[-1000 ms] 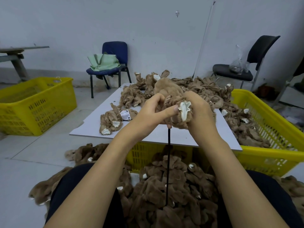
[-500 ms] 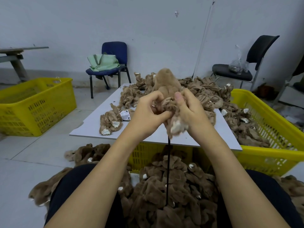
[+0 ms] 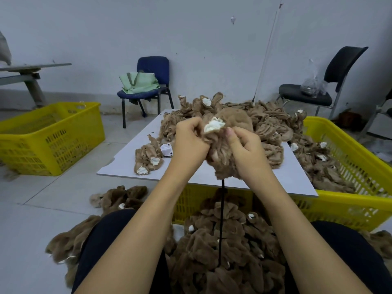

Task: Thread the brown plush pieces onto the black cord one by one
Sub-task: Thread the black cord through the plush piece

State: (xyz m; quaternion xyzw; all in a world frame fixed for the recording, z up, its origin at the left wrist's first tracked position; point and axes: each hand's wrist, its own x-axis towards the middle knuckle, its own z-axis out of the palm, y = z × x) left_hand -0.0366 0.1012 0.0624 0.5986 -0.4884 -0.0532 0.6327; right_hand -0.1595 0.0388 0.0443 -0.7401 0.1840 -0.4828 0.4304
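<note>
The brown plush piece (image 3: 220, 149) sits at the centre of the frame, bunched between your two hands, with a white patch showing at its top; your left hand (image 3: 191, 141) grips its left side with curled fingers, and your right hand (image 3: 246, 149) clamps its right side, thumb pressed into the fur, so the hands are close together on the one piece; the black cord (image 3: 221, 219) drops straight down from under the piece, taut, into the heap of threaded pieces (image 3: 224, 247) in the lower centre between your dark-clad knees; just behind your hands lies the white board (image 3: 131, 160), with a small cluster of loose pieces (image 3: 148, 158) at centre left and a larger mound (image 3: 265, 124) toward the upper right; the board rests on a yellow crate (image 3: 347, 206) at right, which also holds plush; more brown pieces (image 3: 118, 198) lie on the floor at lower left; another yellow crate (image 3: 48, 136) stands at the left edge; a blue chair (image 3: 152, 66) carrying a green bag (image 3: 137, 82) stands against the wall at upper centre; a black chair (image 3: 339, 66) stands at upper right.
</note>
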